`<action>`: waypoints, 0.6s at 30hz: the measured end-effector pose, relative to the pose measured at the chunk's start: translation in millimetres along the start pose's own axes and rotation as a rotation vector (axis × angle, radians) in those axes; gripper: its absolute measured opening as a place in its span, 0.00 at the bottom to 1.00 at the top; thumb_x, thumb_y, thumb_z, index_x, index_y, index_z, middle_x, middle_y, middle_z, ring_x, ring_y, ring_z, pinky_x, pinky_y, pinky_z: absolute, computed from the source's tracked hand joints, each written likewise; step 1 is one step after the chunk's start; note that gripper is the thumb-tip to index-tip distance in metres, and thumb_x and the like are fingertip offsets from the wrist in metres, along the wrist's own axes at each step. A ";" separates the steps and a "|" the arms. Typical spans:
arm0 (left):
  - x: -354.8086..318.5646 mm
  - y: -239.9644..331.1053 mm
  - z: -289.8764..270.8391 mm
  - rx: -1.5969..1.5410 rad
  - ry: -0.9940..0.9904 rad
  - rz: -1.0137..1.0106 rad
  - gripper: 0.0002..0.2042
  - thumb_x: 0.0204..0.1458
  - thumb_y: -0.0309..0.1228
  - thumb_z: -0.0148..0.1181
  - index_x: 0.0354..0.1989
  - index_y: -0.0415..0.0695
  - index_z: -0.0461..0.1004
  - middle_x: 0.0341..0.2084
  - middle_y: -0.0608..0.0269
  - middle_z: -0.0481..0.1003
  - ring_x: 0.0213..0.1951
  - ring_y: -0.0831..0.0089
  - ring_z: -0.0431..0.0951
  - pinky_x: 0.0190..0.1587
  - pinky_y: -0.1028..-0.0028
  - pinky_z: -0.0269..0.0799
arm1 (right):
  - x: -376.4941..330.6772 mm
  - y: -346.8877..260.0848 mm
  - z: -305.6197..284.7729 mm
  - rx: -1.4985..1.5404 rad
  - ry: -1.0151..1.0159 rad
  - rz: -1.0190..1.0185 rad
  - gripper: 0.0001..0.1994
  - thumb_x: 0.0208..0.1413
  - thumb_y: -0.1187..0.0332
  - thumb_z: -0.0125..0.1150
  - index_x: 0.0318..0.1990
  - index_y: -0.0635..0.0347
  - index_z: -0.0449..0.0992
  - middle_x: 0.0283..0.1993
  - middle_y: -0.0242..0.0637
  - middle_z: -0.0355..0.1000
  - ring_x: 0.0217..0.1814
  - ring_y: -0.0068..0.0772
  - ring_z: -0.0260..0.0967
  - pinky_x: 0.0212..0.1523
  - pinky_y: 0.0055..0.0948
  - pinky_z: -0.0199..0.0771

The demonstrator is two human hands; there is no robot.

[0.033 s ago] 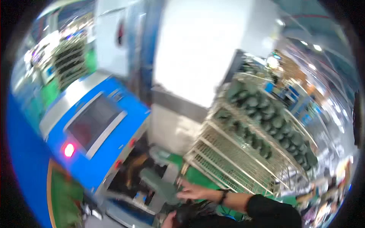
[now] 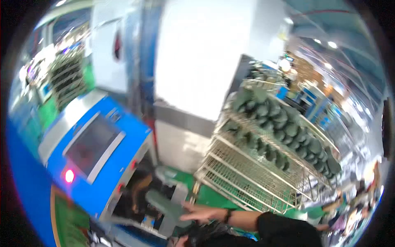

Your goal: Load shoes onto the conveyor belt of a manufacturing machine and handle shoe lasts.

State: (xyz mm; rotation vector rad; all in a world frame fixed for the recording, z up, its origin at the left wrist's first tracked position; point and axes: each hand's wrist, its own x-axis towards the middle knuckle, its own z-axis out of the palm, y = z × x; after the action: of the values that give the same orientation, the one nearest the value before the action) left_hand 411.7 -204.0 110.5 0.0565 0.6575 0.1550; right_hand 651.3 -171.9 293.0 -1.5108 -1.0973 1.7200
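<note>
My right hand (image 2: 205,214), with a dark band at the wrist, stretches leftward over the front of a blue machine (image 2: 138,148). Its fingers are extended and apart, reaching the near end of a grey-green sole-shaped piece (image 2: 163,204); whether they touch it I cannot make out. That piece lies slanted over the machine's dark work area (image 2: 133,193), beside a brown curved part (image 2: 142,187). Only a bit of my left hand (image 2: 181,241) shows at the lower edge, below the piece. Its fingers are hidden.
To the right, a wire rack trolley (image 2: 247,173) carries several grey-green rounded pieces (image 2: 284,123) on top. The machine has a dark screen (image 2: 94,144), a glowing red light (image 2: 69,176) and red knobs (image 2: 120,188). A tall white cabinet (image 2: 197,57) stands behind.
My right hand has moved left, closer to the sole-shaped piece. The whole view has shifted slightly, so the machine and rack sit further left and the machine lower.
</note>
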 end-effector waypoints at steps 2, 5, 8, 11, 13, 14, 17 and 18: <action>8.1 0.0 19.8 0.201 0.005 -0.051 0.21 0.62 0.39 0.52 0.59 0.41 0.70 0.51 0.57 0.77 0.49 0.64 0.77 0.55 0.65 0.73 | 17.4 7.8 -2.0 0.217 0.047 0.063 0.47 0.53 0.50 0.69 0.73 0.63 0.51 0.67 0.44 0.63 0.67 0.36 0.58 0.67 0.30 0.58; -41.5 7.9 54.5 0.485 0.104 -0.046 0.24 0.61 0.46 0.54 0.55 0.37 0.73 0.49 0.56 0.77 0.49 0.67 0.75 0.54 0.65 0.71 | 41.9 64.4 12.2 0.355 0.263 -0.150 0.44 0.51 0.53 0.71 0.73 0.56 0.57 0.65 0.40 0.66 0.63 0.33 0.63 0.65 0.30 0.60; -78.6 11.8 86.1 0.425 0.351 0.270 0.23 0.59 0.44 0.54 0.57 0.40 0.73 0.50 0.59 0.76 0.52 0.66 0.74 0.56 0.64 0.69 | 0.8 41.0 -24.6 0.532 0.118 -0.326 0.42 0.53 0.54 0.71 0.73 0.51 0.58 0.66 0.38 0.66 0.64 0.33 0.63 0.65 0.31 0.60; -84.4 23.3 93.2 0.426 0.301 0.322 0.24 0.61 0.43 0.53 0.61 0.42 0.71 0.55 0.60 0.75 0.55 0.64 0.74 0.60 0.64 0.68 | -92.1 16.7 -97.6 0.165 0.260 -0.471 0.39 0.57 0.58 0.67 0.73 0.55 0.56 0.70 0.40 0.61 0.70 0.34 0.57 0.69 0.31 0.55; -78.0 23.0 116.6 0.456 0.300 0.359 0.24 0.62 0.44 0.54 0.64 0.45 0.70 0.55 0.61 0.76 0.56 0.66 0.75 0.58 0.66 0.70 | -167.0 9.8 -140.1 0.201 0.473 -0.495 0.39 0.59 0.59 0.66 0.73 0.60 0.54 0.73 0.44 0.57 0.72 0.39 0.55 0.71 0.34 0.55; -66.8 22.0 110.2 0.472 0.282 0.353 0.24 0.62 0.44 0.54 0.64 0.45 0.70 0.55 0.61 0.76 0.56 0.66 0.75 0.58 0.66 0.70 | -208.3 8.0 -157.6 0.223 0.633 -0.534 0.39 0.59 0.58 0.66 0.73 0.60 0.54 0.73 0.45 0.56 0.71 0.41 0.58 0.69 0.38 0.60; -27.7 16.1 102.2 0.565 0.352 0.364 0.21 0.61 0.49 0.56 0.54 0.47 0.78 0.42 0.61 0.80 0.41 0.69 0.80 0.43 0.69 0.76 | -299.5 -6.0 -189.7 0.693 0.824 -0.962 0.35 0.61 0.59 0.62 0.72 0.60 0.55 0.69 0.54 0.57 0.59 0.49 0.70 0.51 0.44 0.78; -15.9 13.1 101.9 0.558 0.367 0.361 0.21 0.61 0.49 0.56 0.54 0.47 0.78 0.42 0.61 0.80 0.41 0.69 0.80 0.43 0.69 0.76 | -309.9 -12.3 -202.0 0.841 0.821 -1.137 0.33 0.62 0.60 0.59 0.72 0.60 0.56 0.67 0.58 0.59 0.53 0.49 0.74 0.44 0.43 0.82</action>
State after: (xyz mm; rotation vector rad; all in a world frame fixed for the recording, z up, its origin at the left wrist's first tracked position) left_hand 460.1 -194.0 202.0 0.6995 1.0395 0.3303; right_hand 903.4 -390.6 452.9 -0.6320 -0.4537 0.4946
